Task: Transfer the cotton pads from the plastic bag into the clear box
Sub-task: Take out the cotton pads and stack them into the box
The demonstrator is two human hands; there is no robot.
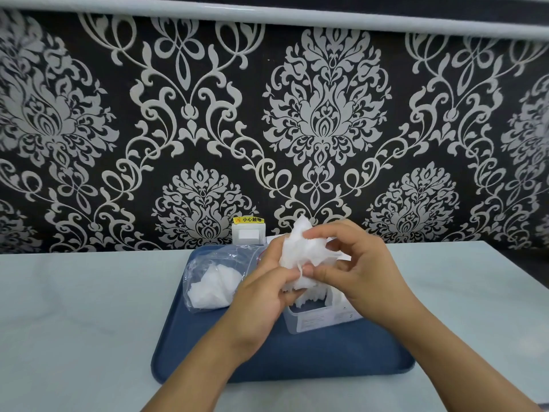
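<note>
I see my left hand [261, 295] and right hand [356, 272] both curled round a fluffy white bunch of cotton pads [303, 251], thumbs pinching its lower edge, held just above the clear rectangular plastic box [320, 319]. More pads stand inside the box. The crumpled clear plastic bag [214, 278], with pads left in it, lies just left of the box. Both sit on a dark blue tray [326, 358] on the pale surface [74, 322], which lies bare on both sides. A white wall socket [248, 233] stands behind the tray.
</note>
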